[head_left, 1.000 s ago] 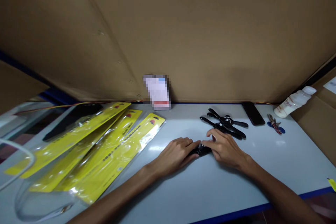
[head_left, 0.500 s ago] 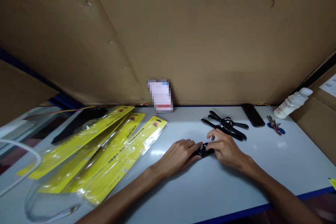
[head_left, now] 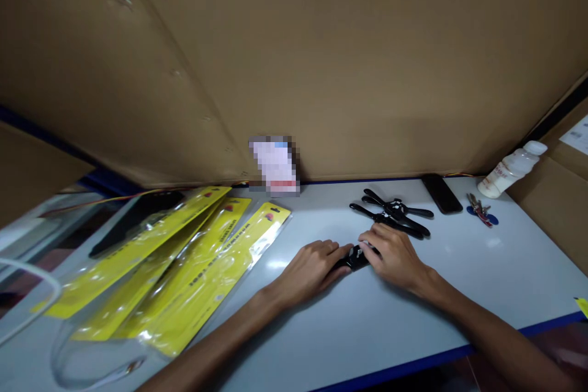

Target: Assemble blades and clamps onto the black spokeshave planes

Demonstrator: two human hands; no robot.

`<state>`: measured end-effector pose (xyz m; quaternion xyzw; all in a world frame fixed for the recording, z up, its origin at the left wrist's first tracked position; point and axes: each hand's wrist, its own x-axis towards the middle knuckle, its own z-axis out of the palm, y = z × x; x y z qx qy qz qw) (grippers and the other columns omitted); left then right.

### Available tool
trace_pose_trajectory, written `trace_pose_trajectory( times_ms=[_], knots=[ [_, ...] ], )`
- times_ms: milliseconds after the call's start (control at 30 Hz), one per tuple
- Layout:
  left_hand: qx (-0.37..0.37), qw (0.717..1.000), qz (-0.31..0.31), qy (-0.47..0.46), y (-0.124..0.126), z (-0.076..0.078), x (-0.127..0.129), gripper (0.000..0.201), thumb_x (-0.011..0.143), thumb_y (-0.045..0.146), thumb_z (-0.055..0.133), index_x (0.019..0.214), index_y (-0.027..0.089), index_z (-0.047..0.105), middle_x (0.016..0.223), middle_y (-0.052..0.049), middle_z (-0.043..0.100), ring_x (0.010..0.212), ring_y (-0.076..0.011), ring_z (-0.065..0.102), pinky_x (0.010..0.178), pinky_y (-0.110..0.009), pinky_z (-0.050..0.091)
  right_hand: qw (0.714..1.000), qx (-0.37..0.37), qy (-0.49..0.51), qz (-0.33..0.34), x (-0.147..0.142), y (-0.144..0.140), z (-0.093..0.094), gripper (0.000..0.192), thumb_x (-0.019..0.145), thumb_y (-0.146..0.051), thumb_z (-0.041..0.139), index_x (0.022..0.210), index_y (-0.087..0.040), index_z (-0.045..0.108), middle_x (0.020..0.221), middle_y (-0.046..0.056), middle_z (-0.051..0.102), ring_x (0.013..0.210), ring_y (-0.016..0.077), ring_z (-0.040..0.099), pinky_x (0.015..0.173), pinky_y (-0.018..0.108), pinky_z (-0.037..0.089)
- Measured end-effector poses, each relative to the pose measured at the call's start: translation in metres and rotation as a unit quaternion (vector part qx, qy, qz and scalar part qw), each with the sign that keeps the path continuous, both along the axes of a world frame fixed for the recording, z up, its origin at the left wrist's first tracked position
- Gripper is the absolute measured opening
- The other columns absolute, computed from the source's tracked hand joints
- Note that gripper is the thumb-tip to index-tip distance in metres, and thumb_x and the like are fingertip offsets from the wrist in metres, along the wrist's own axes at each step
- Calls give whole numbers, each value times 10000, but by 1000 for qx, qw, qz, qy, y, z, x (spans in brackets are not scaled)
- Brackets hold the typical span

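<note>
Tool (head_left: 356,260) in a two-handed grip: black and glossy, with bright metal at its middle, it sits low over the central part of the bench (head_left: 367,324), between the back and front edges. Its long axis runs from side to side, roughly parallel to the front edge, the right end pointing slightly toward the back; both ends are hidden by the hands. The left hand (head_left: 312,264) clasps the left end, fingers over the far side and thumb along the near one. The right hand (head_left: 395,257) grasps the right end, fingers bent over the top and thumb close to the metal. Whether the tool touches the benchtop, one cannot tell.

Just beyond the right hand, spare tools (head_left: 394,213) lie crossed in a heap, most handles slanting from back left to front right. Toward the back right corner rest a dark phone (head_left: 441,194), keys (head_left: 480,211) and a white-capped bottle (head_left: 509,171). Yellow packs (head_left: 202,285) fan across the left side, hang-hole ends pointing to the back edge. A pixelated panel (head_left: 275,165) stands at the back edge, against the cardboard (head_left: 367,73). A white cable (head_left: 57,291) loops at far left.
</note>
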<state>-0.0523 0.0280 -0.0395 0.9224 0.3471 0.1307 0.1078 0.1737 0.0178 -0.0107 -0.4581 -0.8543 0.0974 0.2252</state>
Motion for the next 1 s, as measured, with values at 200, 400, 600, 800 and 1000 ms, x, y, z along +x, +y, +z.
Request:
trace_pose_trajectory(
  times_ms=[200,400,600,800,1000],
  knots=[
    [-5,999,15,38,-1,2,0,321,1015,407,461,1229,206,592,849,-60,675,742,-221,649,664,-329,491,998,-52,-45,-1,-12,-4,-4,75,930,-169,581,924,-172,655,892,44,681,824,178,603,681,285,383],
    [7,997,30,69,-3,0,-1,346,1020,393,451,1291,203,552,850,-62,671,745,-231,655,673,-341,495,998,-48,-35,15,-13,-4,-6,152,938,-116,525,1027,-160,641,979,64,681,871,182,602,724,291,411],
    [10,997,30,73,-3,0,-2,354,1016,395,461,1289,193,564,861,-67,682,747,-230,660,663,-340,505,997,-41,-42,43,-9,0,-4,195,935,-68,487,915,-154,660,939,79,642,848,187,565,663,292,394],
    [5,998,34,59,-1,-4,-4,367,1008,405,482,1309,213,571,880,-62,688,762,-228,662,678,-343,513,998,-40,-15,48,-3,1,10,245,929,-69,475,969,-181,689,1025,73,617,868,174,556,649,288,371],
    [2,998,28,49,-1,-4,-4,389,1011,404,475,1332,202,563,893,-71,695,780,-237,670,692,-358,523,996,-62,-59,-11,-9,-1,4,206,989,-326,558,962,-153,666,918,74,670,845,198,568,666,307,360]
  ],
)
